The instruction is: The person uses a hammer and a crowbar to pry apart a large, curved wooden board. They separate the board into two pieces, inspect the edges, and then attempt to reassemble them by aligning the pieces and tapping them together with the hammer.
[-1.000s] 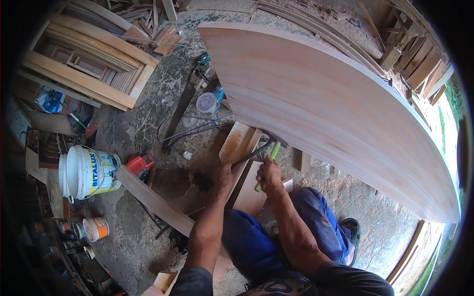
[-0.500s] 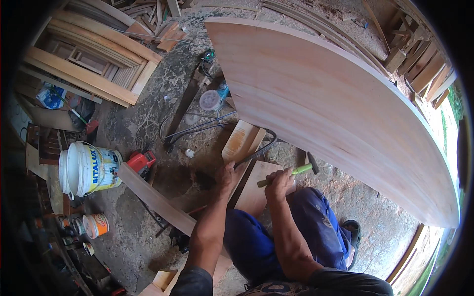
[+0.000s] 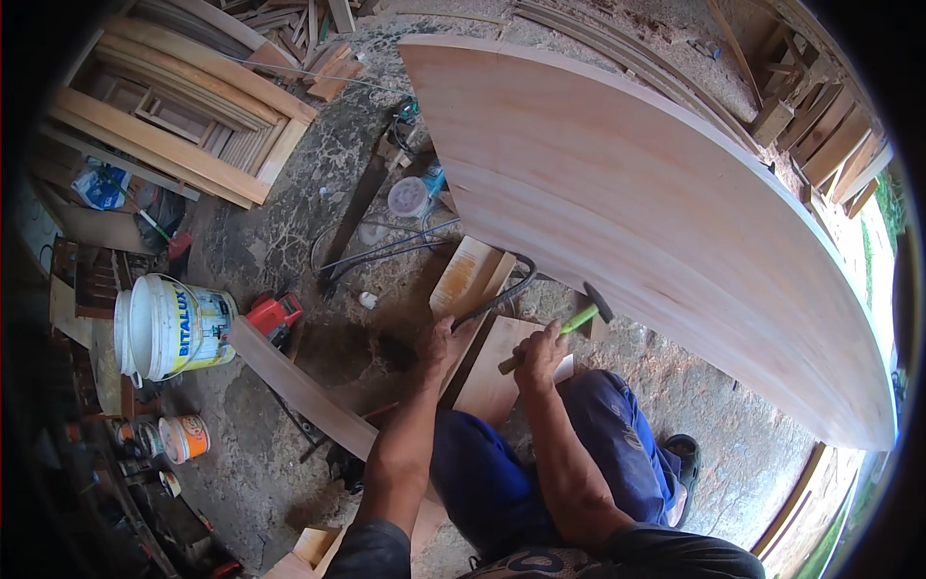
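My right hand (image 3: 542,357) is closed around the green handle of a hammer (image 3: 582,317). The hammer's dark head is raised to the right, over a flat wooden board (image 3: 492,372) lying between my knees. To its left my left hand (image 3: 441,345) is closed on a dark hooked bar (image 3: 494,301), whose curved end reaches away toward the large panel. Whether the bar is a pry bar I cannot tell for sure. Under and beyond that hand lies a wooden block (image 3: 466,275) with a rough brown face. My fingers hide where the bar's near end rests.
A large curved-edge wooden panel (image 3: 637,212) stands on the right. Left are a white bucket (image 3: 193,328), a red tool (image 3: 275,317) and a long plank (image 3: 304,386). Wooden frames (image 3: 183,106) lie at far left. Cables and a round tub (image 3: 408,197) sit on the floor.
The hammer head has tilted up and a little left in my right hand. My left hand keeps its grip on the bar, nearly unmoved.
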Available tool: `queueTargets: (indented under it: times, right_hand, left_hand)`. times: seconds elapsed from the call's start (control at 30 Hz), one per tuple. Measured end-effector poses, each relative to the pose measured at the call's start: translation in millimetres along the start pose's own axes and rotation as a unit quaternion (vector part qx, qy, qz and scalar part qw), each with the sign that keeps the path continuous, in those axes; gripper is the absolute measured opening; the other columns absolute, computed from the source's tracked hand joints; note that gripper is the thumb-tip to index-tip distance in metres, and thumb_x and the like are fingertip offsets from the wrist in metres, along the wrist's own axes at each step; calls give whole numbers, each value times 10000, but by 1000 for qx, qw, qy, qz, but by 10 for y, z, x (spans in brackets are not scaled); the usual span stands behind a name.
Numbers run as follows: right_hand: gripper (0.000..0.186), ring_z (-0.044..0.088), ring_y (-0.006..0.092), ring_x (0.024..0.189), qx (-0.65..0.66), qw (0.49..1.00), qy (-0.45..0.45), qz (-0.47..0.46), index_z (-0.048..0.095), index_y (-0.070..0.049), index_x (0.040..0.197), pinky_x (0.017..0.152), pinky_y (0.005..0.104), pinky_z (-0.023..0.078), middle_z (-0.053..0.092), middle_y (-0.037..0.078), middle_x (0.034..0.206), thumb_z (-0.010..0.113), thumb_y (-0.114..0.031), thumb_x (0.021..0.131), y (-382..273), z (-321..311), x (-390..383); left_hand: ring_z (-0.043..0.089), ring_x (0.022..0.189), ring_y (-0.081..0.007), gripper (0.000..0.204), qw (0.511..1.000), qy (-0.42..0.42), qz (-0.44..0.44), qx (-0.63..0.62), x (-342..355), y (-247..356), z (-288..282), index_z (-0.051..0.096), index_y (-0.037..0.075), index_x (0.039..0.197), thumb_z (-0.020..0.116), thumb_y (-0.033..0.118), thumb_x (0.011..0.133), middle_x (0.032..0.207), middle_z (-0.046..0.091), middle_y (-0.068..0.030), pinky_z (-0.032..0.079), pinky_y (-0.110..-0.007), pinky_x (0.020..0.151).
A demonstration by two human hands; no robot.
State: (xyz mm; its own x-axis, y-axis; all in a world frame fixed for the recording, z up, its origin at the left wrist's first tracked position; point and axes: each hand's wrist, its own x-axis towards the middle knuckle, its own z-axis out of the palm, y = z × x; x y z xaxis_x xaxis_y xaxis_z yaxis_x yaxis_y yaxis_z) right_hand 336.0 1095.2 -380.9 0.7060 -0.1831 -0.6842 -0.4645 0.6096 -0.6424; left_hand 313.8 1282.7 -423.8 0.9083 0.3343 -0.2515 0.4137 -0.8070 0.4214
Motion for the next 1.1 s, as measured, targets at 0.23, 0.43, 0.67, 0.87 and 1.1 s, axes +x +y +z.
queueTargets:
  times: [0.23,0.43,0.67,0.87,1.1]
  right_hand:
    - [273,425,151,422,-105,985,-72,113,456,-113,995,374,320,390,421,16,591,542,-372,994,105,-199,-142]
    - [507,636,319,765,-508,845,-18,-165,501,-58,1285,706,419,527,660,124,900,532,-452,968,486,-883,162]
    - [480,650,387,1044,-735,634,-241,-3,556,-93,1304,886,524,499,673,237,1112,536,-393,930,-212,-555,-33]
    - [294,578,372,1067,-609,592,-352,-393,662,-104,1138,935,471,477,632,175,1058,576,-273,913,66,600,-431]
    - [342,528,293,1188,-714,393,-431,-387,708,-124,1063,948,506,427,592,143,1209,535,-377,912,729,935,-55]
  left_hand:
    - [657,987,-410,616,999,27,-27,19,-54,-191,-11,679,43,1025,559,630,884,1008,687,-242,533,-461,815]
    - [652,940,-427,428,990,23,-21,-138,-196,31,-182,662,42,993,554,454,965,970,684,-234,516,-471,773]
    - [619,1090,-410,381,962,74,-98,-243,-574,-242,-95,573,56,1246,499,348,1012,1136,657,-238,507,-441,883]
    - [646,1042,-330,393,982,82,-12,172,-677,-953,449,516,63,1293,510,310,988,1188,623,-164,509,-412,887]
    - [572,1166,-217,376,939,105,101,310,-425,-690,495,502,72,1266,558,266,949,1251,573,-108,482,-340,944]
